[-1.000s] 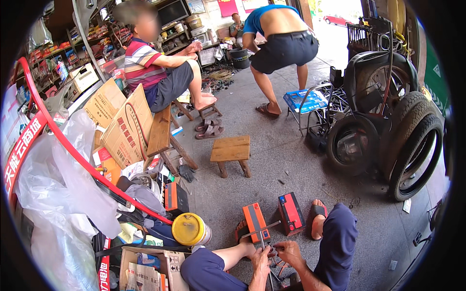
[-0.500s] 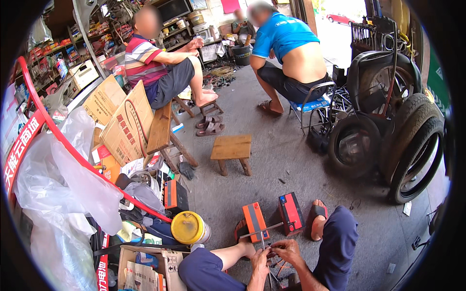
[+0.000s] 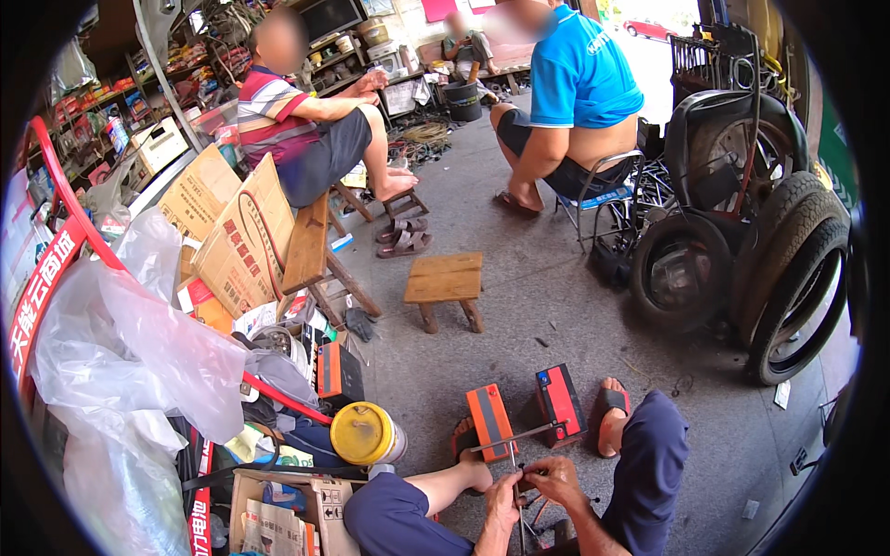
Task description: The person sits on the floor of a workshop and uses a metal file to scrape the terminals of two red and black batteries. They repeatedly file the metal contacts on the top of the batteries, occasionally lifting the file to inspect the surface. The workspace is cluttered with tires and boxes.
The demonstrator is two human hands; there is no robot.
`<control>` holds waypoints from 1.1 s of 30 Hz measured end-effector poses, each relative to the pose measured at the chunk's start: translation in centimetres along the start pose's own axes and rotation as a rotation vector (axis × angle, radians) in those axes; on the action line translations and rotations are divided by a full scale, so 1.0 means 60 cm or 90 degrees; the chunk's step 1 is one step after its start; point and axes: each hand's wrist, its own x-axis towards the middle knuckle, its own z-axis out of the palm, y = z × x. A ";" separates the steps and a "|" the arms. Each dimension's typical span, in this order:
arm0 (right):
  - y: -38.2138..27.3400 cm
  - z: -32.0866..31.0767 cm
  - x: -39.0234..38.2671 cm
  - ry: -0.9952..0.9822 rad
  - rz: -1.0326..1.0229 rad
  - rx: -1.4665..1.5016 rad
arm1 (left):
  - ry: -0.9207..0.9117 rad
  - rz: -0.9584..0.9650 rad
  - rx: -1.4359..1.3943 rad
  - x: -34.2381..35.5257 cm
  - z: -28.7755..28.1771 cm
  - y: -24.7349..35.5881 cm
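Note:
Between my knees, my left hand (image 3: 502, 499) and my right hand (image 3: 553, 479) are closed, with fingertips nearly meeting. They pinch at a small dark piece (image 3: 522, 473), too small to name. Just beside the left hand's fingers runs a thin metal rod (image 3: 513, 454) with a crossbar (image 3: 533, 434) at its far end; whether the hand grips it I cannot tell. Thin reddish wires (image 3: 544, 508) show below the right hand. Beyond the hands, an orange-and-black battery (image 3: 489, 417) and a red-and-black battery (image 3: 560, 403) stand on the floor, the crossbar reaching across both.
A yellow-lidded bucket (image 3: 362, 433) and an open carton (image 3: 324, 510) stand left of me. Ahead is a low wooden stool (image 3: 445, 278). Tyres (image 3: 802, 287) lean at the right. Two people sit ahead, one on a bench (image 3: 308, 250), one on a chair (image 3: 593, 199); another is farther back.
The person in the blue shirt has straightened and turned, an arm now hanging down. My view has shifted slightly. Both my hands stay together at the rod, fingers a little changed.

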 end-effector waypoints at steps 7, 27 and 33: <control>0.050 0.015 0.012 0.048 0.063 0.156 | -0.052 0.071 0.055 -0.025 0.026 0.005; 0.018 0.040 0.029 0.054 0.130 0.416 | 0.041 0.224 0.044 -0.056 0.066 0.018; -0.004 0.068 0.074 0.084 0.204 0.374 | 0.084 0.157 -0.053 -0.027 0.058 0.029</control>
